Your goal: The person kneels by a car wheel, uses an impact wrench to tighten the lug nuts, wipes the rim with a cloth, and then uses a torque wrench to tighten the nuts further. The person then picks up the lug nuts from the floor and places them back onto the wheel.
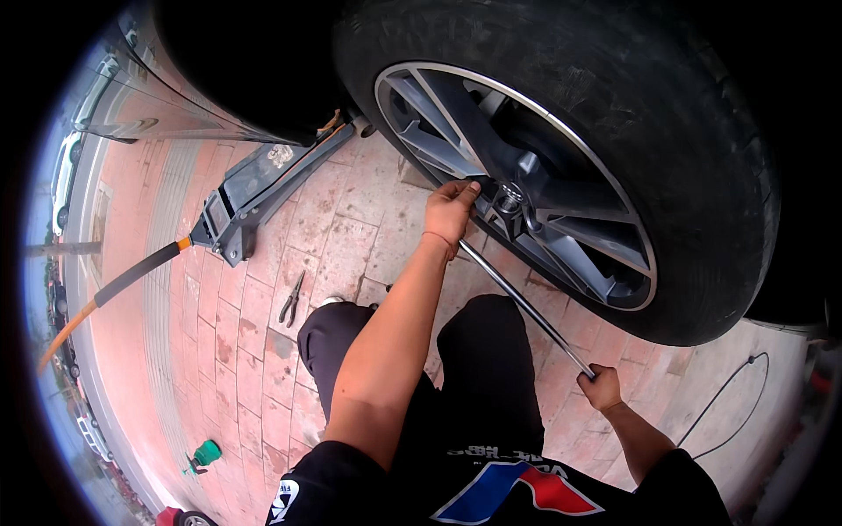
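A large tyre (702, 219) with a grey spoked alloy rim (561, 206) fills the upper right. My left hand (452, 209) is closed around the head end of a long steel wheel wrench (526, 305), right beside the rim's hub. A shiny round metal piece (510, 200) shows at the hub next to my fingers; whether the wrench is seated on it is hidden. Lower right, my right hand (601, 387) grips the wrench's far end. The bar runs slanted between both hands, in front of the spokes.
Left of the wheel, a grey floor jack (254, 188) reaches under the car body, its long handle (136, 273) slanting out left. Pliers (292, 300) lie on the paving near my knee. A green bottle (207, 453) is lower left; a thin black cable (728, 386) loops at right.
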`<state>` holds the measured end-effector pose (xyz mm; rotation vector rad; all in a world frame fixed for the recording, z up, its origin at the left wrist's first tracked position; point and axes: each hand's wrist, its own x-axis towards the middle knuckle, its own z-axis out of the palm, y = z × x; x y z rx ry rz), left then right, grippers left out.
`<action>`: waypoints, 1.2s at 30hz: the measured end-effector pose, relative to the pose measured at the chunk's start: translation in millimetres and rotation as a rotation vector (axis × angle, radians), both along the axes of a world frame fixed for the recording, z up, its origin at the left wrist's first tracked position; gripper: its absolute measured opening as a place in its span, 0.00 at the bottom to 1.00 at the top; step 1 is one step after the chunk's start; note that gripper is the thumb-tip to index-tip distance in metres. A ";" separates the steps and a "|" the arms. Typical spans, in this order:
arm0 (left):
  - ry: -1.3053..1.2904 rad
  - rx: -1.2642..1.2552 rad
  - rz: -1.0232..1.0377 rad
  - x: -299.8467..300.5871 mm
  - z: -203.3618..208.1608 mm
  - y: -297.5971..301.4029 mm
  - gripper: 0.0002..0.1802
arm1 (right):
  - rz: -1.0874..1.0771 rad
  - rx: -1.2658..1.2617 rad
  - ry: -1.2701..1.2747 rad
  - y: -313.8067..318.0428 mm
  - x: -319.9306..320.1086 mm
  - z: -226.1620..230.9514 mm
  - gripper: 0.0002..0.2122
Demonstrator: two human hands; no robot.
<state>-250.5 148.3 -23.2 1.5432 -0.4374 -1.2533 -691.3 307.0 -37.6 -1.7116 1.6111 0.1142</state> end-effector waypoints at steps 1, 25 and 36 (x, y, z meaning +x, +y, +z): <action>0.012 -0.035 -0.011 -1.6 -1.3 -4.9 0.16 | -0.004 -0.034 0.005 0.5 -0.2 -1.5 0.14; 0.450 0.114 -0.223 -58.3 20.9 31.5 0.17 | 0.065 -0.286 0.583 46.6 16.4 300.9 0.11; 0.274 -0.020 -0.168 -85.4 5.6 29.4 0.18 | -0.104 -0.060 0.412 76.8 -49.2 111.1 0.21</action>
